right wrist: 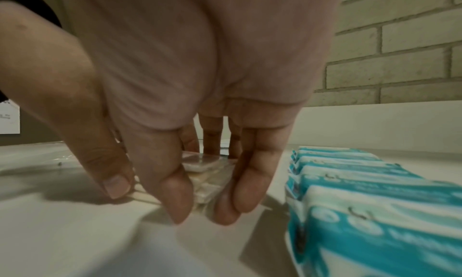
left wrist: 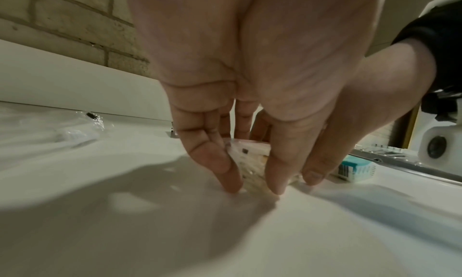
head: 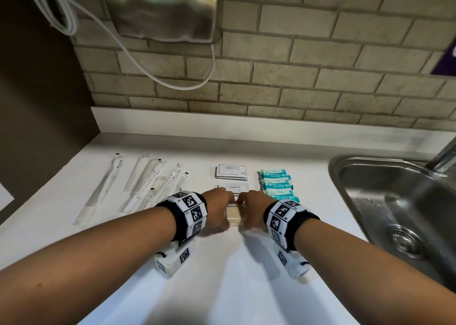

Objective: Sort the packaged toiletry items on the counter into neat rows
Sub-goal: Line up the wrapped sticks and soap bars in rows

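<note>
A small stack of beige packets point(head: 234, 216) in clear wrap lies on the white counter point(head: 222, 287), just in front of the toothpaste sachets point(head: 234, 187). My left hand point(head: 223, 213) holds the stack's left side. In the left wrist view the stack point(left wrist: 250, 158) sits between thumb and fingers, whose tips touch the counter. My right hand point(head: 248, 213) holds the right side, and in the right wrist view its thumb and fingers flank the stack point(right wrist: 207, 174). Behind the toothpaste lie shampoo sachets point(head: 231, 171). Teal wipe packs point(head: 277, 184) form a row to the right.
Wrapped toothbrushes point(head: 145, 184) lie in a loose fan at the left. A steel sink point(head: 394, 201) is set into the counter at the right, close to the wipes. A brick wall and a steel wall unit point(head: 162, 6) with a white cord stand behind.
</note>
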